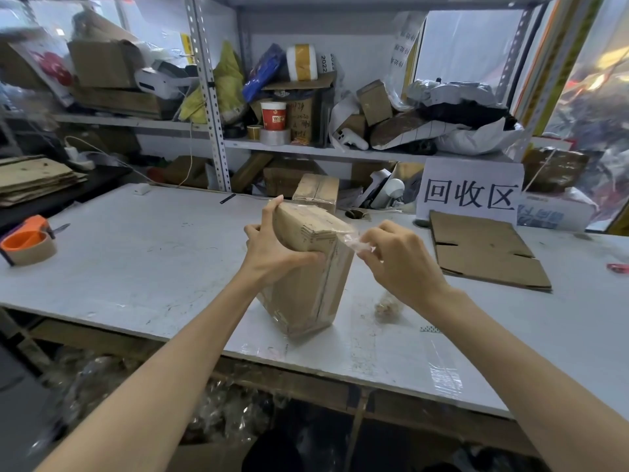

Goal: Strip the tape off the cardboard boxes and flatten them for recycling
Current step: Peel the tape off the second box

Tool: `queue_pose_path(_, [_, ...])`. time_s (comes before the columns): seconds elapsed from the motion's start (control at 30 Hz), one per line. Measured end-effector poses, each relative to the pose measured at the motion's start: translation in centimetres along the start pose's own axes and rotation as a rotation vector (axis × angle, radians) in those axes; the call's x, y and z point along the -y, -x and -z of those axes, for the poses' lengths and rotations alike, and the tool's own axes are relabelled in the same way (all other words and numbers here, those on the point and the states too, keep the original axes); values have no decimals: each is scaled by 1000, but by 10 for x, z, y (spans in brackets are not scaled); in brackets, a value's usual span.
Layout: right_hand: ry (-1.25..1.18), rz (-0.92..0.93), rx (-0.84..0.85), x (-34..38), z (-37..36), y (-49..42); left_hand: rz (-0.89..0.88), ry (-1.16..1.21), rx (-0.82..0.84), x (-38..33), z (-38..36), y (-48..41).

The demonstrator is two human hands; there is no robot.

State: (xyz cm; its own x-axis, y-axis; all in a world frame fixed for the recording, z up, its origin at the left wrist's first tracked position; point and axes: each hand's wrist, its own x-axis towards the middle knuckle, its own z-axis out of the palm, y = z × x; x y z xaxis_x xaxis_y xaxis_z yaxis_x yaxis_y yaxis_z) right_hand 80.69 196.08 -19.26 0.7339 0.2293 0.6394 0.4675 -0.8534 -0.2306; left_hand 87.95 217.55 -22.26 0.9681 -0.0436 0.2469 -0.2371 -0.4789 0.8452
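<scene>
- Taped cardboard box (pixel 306 270) stands tilted on one lower edge at the front middle of the white worktop (pixel 143 253), top leaning away from the person.
- Left hand (pixel 272 247): fingers wrapped over the box's upper left side, thumb pressed on the near face; closed, gripping the box. Most fingertips hidden behind the box.
- Right hand (pixel 398 260): fingers pinched on a strip of clear tape (pixel 350 238) pulled off the box's upper right corner; strip is crumpled, its end is hard to make out.
- More clear tape runs down the box's near face seam, glossy, edges unclear.
- Second small taped box (pixel 316 192) sits behind, partly hidden by the held box.
- Flattened cardboard sheet (pixel 483 250) lies to the right on the worktop, below a white sign (pixel 471 190).
- Orange tape dispenser (pixel 29 241) at the left edge, partly cut off.
- Small wad of stripped tape (pixel 386 306) lies just right of the box, blurry.
- Shelf (pixel 340 153) behind is cluttered; items hard to tell apart.
</scene>
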Motion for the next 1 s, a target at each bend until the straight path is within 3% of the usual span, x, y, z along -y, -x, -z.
queue_pose_path(0.17, [325,67,-100,0,14,-1,33,17,31,-1,8,3])
queue_pose_path(0.37, [122,-17,-323,4,14,-1,2,22,37,4,10,9])
queue_pose_path(0.5, [-210,-172,-173,3,11,-9,-75,31,49,3,11,15])
queue_pose_path(0.57, [-281,-223,-53,7,4,-13,-179,21,27,-3,9,17])
queue_pose_path(0.7, [-303,-281,-59,13,-7,-19,-279,-69,66,-17,16,8])
queue_pose_path(0.83, [-364,-362,-32,14,-21,-13,-82,58,71,-16,18,7])
queue_pose_path(1.0, [-408,-349,-57,19,-28,-14,106,-42,-24,-14,17,-1])
